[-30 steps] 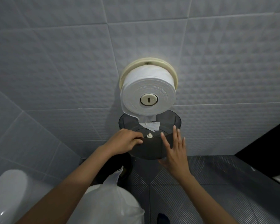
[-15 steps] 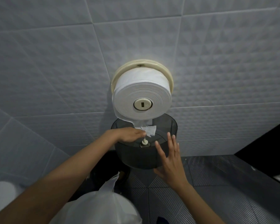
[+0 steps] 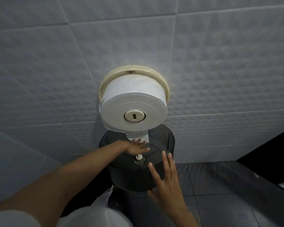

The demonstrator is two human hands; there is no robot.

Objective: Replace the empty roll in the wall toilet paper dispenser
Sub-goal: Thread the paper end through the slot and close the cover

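Observation:
A full white toilet paper roll (image 3: 133,102) sits on the cream wall dispenser base (image 3: 162,79), with a cream hub cap (image 3: 134,115) at its centre. Below it the dark translucent dispenser cover (image 3: 161,145) hangs open, a small lock knob (image 3: 139,158) on its face. A loose paper tail (image 3: 141,136) hangs from the roll into the cover. My left hand (image 3: 136,146) lies flat inside the cover, fingers touching the tail. My right hand (image 3: 166,179) is spread against the cover's lower right outside.
Grey textured wall tiles (image 3: 56,79) surround the dispenser. A white plastic bag (image 3: 95,213) hangs low in the foreground under my left arm. Dark ribbed floor tiles (image 3: 220,194) lie to the right, with a dark edge (image 3: 269,153) at far right.
My left hand has moved from the cover's rim up and inward to the paper tail, its fingers flattening. The right hand stays against the cover. My view has come closer.

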